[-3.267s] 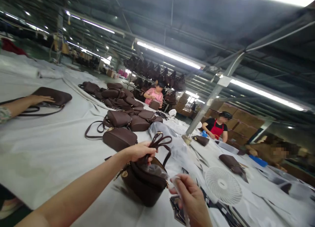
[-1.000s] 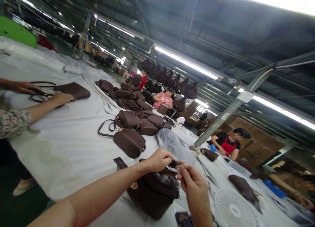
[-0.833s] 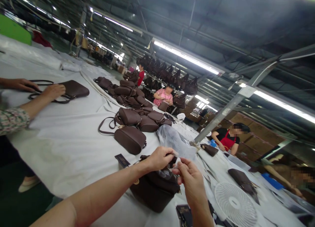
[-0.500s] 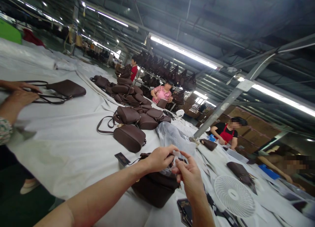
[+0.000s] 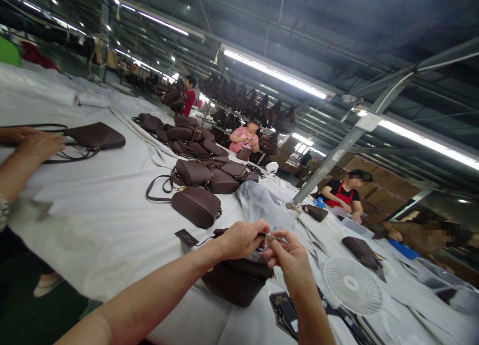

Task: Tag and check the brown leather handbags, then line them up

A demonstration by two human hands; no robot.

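Note:
A dark brown handbag (image 5: 239, 282) stands on the cloth-covered table directly under my two hands, partly hidden by them. Over its top, a small white piece of thin wrap (image 5: 268, 239) is pinched between my fingertips. My left hand (image 5: 241, 240) is closed, thumb and fingers together at one side of the wrap. From the other side my right hand (image 5: 287, 252) grips it with thumb and forefinger. A black hang tag (image 5: 186, 238) on a cord sticks out to the bag's left. Clear plastic shows in the bag's opening, mostly behind my hands.
Several brown bags (image 5: 196, 206) lie heaped ahead. A clear plastic bag (image 5: 262, 205) sits beyond my hands. To the right are black tags (image 5: 284, 310) and a white fan (image 5: 352, 285). At left a co-worker's hands (image 5: 37, 148) hold another bag's straps. Other people work farther back.
My right hand's fingers have closed in around the white wrap, and less of it shows. The view has shifted slightly. At left, the co-worker's hands have shifted along the straps.

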